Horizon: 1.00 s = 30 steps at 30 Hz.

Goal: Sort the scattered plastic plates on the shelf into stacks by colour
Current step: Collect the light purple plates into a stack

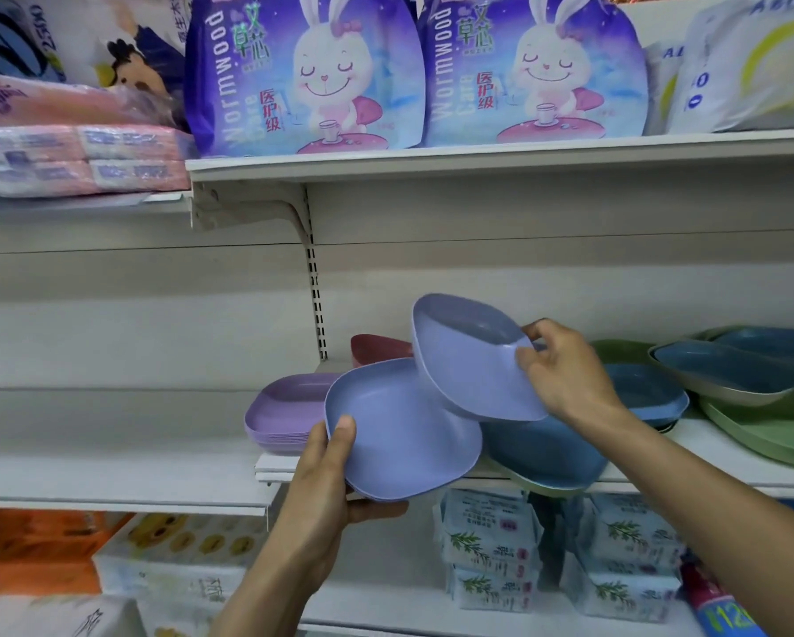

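Between the hands, an upper periwinkle plate [473, 365] overlaps a lower periwinkle plate [399, 429]. Left hand [326, 489] grips the lower one, hollow up, thumb on its rim. Right hand [565, 374] pinches one corner of the upper, tilted steeply, hollow facing up and away; rounded-square, it shows no long axis. That corner pinch may slip, dropping it onto blue plates [542, 452] beneath.

left hand [324, 491], right hand [565, 374], forearms [726, 494] seemingly bare

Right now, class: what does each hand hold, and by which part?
The left hand grips the lower periwinkle plate at its near edge, thumb on top. The right hand pinches the tilted periwinkle plate by its right corner.
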Available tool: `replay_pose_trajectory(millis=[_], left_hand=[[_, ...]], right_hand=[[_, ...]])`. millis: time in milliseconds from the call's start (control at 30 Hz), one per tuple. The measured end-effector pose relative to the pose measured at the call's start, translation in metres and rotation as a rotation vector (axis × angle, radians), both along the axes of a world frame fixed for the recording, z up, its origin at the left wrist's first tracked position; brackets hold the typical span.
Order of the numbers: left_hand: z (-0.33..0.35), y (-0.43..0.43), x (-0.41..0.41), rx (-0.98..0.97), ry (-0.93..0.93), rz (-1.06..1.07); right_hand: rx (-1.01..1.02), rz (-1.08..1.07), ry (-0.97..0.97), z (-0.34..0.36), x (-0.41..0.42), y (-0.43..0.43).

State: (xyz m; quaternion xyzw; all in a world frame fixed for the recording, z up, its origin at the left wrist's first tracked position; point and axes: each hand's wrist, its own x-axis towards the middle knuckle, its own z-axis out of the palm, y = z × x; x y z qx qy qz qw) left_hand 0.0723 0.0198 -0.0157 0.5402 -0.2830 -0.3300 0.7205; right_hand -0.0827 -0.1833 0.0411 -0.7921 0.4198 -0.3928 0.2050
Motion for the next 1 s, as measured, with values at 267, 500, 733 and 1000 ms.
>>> replay_pose_trajectory(millis=[267, 500, 733, 1000], left_hand=[[0.005, -0.002, -0.017, -0.073, -0.073, -0.004], [-0.006, -0.007, -0.006, -0.05, 0.001, -0.016], [0.005, -0.018, -0.011, -0.038, 0.029, -0.103], [0.008, -0.027, -0.012, -0.085, 0.043, -0.122]], right_hand=[[-0.233, 0.009, 0.296, -0.004, 0.007, 0.046], [-0.12, 0.147, 0.334, -0.02, 0.014, 0.047], [-0.066, 0.151, 0.194, -0.018, 0.011, 0.028], [-0.149, 0.159, 0.351, -0.011, 0.009, 0.025]])
